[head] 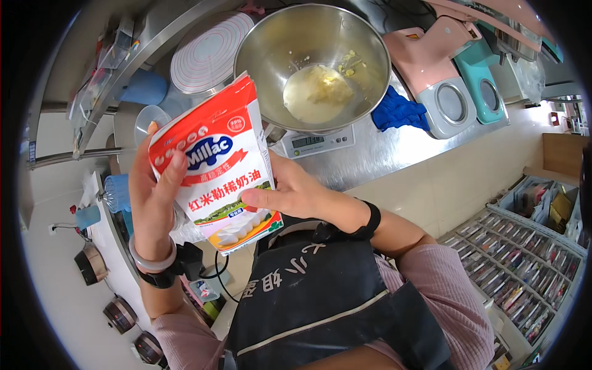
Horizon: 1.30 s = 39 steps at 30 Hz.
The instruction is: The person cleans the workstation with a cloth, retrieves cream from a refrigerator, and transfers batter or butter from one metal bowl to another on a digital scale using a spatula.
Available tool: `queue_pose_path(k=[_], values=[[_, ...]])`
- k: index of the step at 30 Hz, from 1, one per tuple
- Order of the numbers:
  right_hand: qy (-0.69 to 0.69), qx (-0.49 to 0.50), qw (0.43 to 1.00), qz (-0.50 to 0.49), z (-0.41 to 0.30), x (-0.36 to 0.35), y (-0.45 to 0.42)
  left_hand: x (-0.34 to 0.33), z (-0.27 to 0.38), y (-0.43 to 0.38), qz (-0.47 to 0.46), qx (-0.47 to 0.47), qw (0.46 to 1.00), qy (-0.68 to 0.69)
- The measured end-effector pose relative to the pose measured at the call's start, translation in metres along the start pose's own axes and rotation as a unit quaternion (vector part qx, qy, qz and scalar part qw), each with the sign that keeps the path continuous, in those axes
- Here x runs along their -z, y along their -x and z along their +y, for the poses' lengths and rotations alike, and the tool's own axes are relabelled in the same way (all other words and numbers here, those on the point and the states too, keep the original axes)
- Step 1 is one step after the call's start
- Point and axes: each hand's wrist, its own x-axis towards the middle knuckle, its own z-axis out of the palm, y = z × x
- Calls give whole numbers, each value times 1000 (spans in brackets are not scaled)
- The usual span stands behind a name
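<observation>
Between my two hands is a red and white Millac cream carton, held tilted in front of the apron. My left hand grips its left side, with the thumb on the front. My right hand holds the lower right side, its thumb across the printed face. Beyond the carton a large steel mixing bowl contains white liquid with yellowish, lumpy matter. Under the bowl's near edge shows a white digital kitchen scale with a lit display.
Right of the bowl lie a crumpled blue cloth or glove and pink and teal countertop machines. A round turntable with red rings and a blue jug stand left. A divided rack of small packets is at lower right.
</observation>
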Motion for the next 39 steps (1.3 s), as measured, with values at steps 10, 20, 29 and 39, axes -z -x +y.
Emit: queue_pose_path(k=[10,20,29,39], values=[[-228,-110,963,95,-2,-6,0,-23,31,-44,-179,194,964,-36],[-334,-101,929,123,-8,-11,2,-41,39,-49,-147,246,958,-4],[-323,-106,927,157,-6,-17,7,-38,36,-47,-148,255,955,-26],[-346,-80,919,170,-9,-18,12,-41,39,-43,-150,255,955,-24]])
